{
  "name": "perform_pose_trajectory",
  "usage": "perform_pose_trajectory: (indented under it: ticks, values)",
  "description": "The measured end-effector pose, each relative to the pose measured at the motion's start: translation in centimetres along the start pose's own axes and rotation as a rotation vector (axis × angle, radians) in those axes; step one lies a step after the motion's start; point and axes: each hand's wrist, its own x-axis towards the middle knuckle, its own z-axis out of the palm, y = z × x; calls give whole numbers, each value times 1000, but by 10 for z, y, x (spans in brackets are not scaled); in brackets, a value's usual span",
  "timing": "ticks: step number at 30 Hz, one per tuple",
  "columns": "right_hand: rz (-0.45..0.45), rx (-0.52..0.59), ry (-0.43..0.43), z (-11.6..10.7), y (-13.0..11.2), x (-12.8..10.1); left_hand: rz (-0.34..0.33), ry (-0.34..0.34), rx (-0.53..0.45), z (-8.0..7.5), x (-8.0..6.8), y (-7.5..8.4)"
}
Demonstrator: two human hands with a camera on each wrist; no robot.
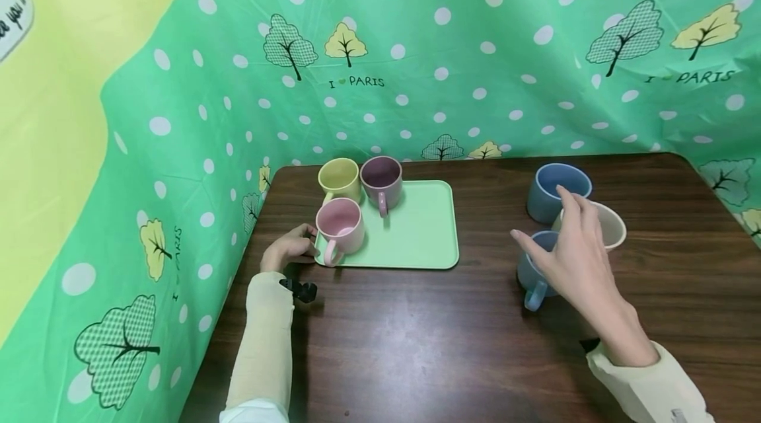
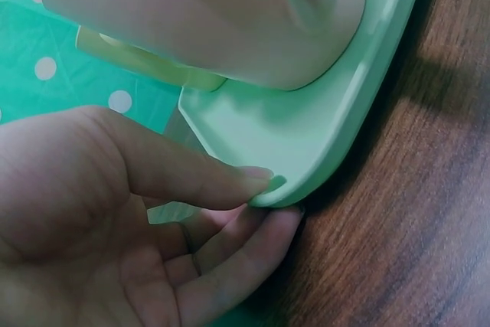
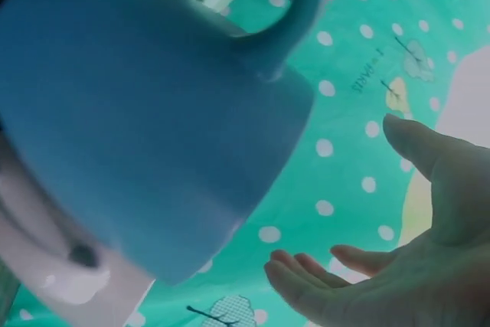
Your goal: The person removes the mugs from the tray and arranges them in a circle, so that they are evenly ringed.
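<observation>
Right hand (image 1: 579,254) hovers at 4 o'clock on the dark wooden desk (image 1: 416,344), fingers spread wide and holding nothing, over the light-blue ceramic mug (image 1: 533,275). Left hand (image 1: 291,248) pinches the near-left corner of the pale green plastic tray (image 1: 425,231), at 9 o'clock. Judged about halfway. Count: three mugs on the tray (yellow (image 1: 339,179), mauve (image 1: 381,180), pink (image 1: 339,226)); three off it (two blue, one cream (image 1: 612,225), partly hidden, so probably a mug).

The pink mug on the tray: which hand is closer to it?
Left. The left hand pinches the green tray's corner right beside the pink mug; the right hand hovers open over the light blue mug, far across the table.
</observation>
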Motion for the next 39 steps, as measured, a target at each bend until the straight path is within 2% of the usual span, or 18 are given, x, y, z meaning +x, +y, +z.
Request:
perform_pose_trajectory:
  ticks: [12, 30, 39]
  values:
    - [-31, 177, -87, 13, -33, 19, -32, -8, 29, 1, 0, 3]
    - [-157, 274, -181, 55, -70, 37, -43, 2, 20, 2, 1, 4]
    - [-175, 378, -293, 78, -87, 47, -57, 31, 21, 2, 4, 5]
